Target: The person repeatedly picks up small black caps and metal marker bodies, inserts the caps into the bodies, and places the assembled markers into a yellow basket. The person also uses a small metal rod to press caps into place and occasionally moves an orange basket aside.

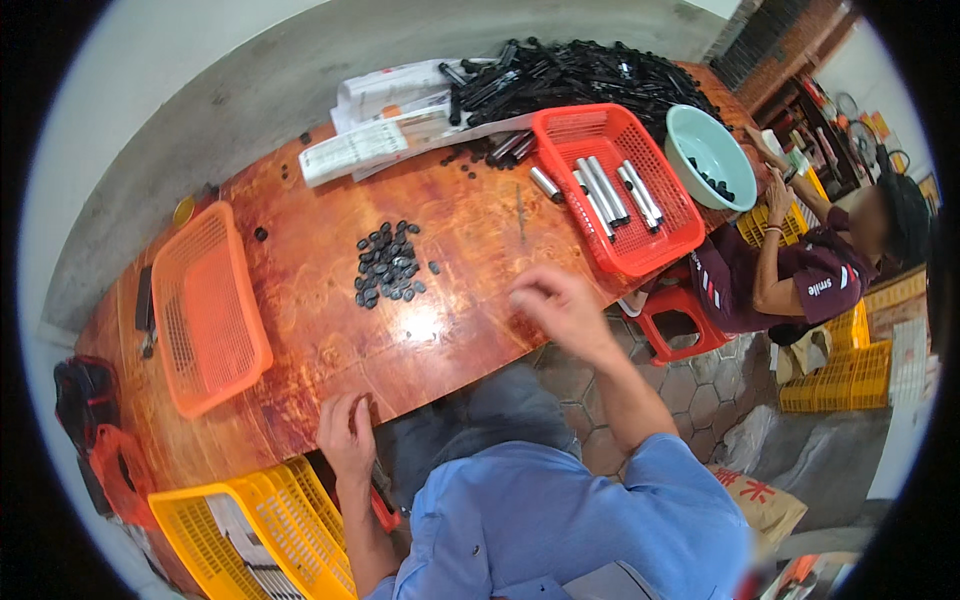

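Note:
My left hand (346, 438) is at the table's near edge with its fingers bent together; anything in them is too small or hidden to tell. Above the wooden table (460, 340), my right hand (562, 308) hangs with fingers loosely bent and apart, and I see nothing in it. To its left lies a loose pile of small black round caps (388, 262). Beyond it, a red plastic basket (680, 225) holds several silver tubes (600, 190) with black ends. One more silver tube (545, 184) rests on the table beside that basket.
An orange basket (205, 300) sits at left. Black tubes (590, 75) are heaped at the back, beside white packaging (365, 150). At right, a person (775, 270) sits near a light-blue basin (712, 160) with black pieces inside. Yellow crates (255, 525) stand below my left.

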{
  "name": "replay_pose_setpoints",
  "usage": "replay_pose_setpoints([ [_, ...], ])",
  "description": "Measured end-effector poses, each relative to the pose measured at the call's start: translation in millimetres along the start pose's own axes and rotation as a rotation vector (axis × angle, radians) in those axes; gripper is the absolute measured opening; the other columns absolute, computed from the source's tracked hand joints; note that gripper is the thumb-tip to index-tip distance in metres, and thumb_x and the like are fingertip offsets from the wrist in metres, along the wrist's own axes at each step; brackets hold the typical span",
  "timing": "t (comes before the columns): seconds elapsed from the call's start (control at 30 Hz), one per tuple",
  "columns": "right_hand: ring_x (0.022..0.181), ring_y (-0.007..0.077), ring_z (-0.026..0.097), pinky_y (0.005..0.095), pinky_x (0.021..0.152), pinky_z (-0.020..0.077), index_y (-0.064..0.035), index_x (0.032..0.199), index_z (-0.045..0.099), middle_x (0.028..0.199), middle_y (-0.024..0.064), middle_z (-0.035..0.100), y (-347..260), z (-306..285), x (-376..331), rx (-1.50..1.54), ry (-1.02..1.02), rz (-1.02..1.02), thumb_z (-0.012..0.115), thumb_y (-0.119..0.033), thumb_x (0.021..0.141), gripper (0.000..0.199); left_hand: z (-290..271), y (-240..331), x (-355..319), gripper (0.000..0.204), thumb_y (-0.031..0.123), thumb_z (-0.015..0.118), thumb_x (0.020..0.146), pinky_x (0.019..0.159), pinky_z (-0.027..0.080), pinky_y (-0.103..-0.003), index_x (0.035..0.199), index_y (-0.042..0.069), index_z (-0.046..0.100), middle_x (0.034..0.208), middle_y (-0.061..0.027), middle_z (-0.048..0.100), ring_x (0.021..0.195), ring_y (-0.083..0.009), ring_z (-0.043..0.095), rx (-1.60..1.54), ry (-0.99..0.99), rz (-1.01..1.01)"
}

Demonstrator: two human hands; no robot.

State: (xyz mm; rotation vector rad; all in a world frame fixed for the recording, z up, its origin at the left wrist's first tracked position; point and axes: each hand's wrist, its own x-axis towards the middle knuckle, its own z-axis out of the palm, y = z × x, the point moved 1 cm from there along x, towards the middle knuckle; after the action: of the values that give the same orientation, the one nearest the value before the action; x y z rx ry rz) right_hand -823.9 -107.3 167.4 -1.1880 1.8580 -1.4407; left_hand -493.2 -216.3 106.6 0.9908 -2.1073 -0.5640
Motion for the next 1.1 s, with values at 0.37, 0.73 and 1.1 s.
replay_pose_setpoints([
  [0.37,0.102,0.0455,0.067,0.0539,0.087,0.0532,0.0002,0.102,0.068,0.106,0.028,0.07,116,-185,83,-1.106,0.198,0.416,0.056,-0.01,0.089,0.021,66,8,32,0.009,0.003,0.067,0.092,0.071,0.052,-0.032,0.099,0.0,0.072,0.094,-0.0131,0.069,0.084,-0.0247,0.067,-0.216,-0.056,-0.095],
  [0.73,0.095,0.0432,0.07,0.0514,0.089,0.0541,-0.0012,0.101,0.076,0.096,0.0306,0.07,121,-194,101,-1.141,0.293,0.384,0.064,-0.017,0.078,0.03,66,10,35,0.009,0.003,0.068,0.091,0.074,0.053,-0.033,0.097,-0.002,0.072,0.093,-0.0153,0.071,0.084,-0.0275,0.068,-0.235,-0.066,-0.104],
  [1.1,0.086,0.0161,0.069,0.0299,0.077,0.0576,0.0032,0.125,0.064,0.101,0.0088,0.07,-9,-33,5,0.274,-0.083,0.17,0.065,-0.01,0.093,0.034,69,26,34,0.041,0.011,0.06,0.101,0.089,0.055,-0.033,0.138,-0.004,0.054,0.117,-0.0147,0.067,0.106,-0.0215,0.067,-0.992,-0.244,-0.445],
])
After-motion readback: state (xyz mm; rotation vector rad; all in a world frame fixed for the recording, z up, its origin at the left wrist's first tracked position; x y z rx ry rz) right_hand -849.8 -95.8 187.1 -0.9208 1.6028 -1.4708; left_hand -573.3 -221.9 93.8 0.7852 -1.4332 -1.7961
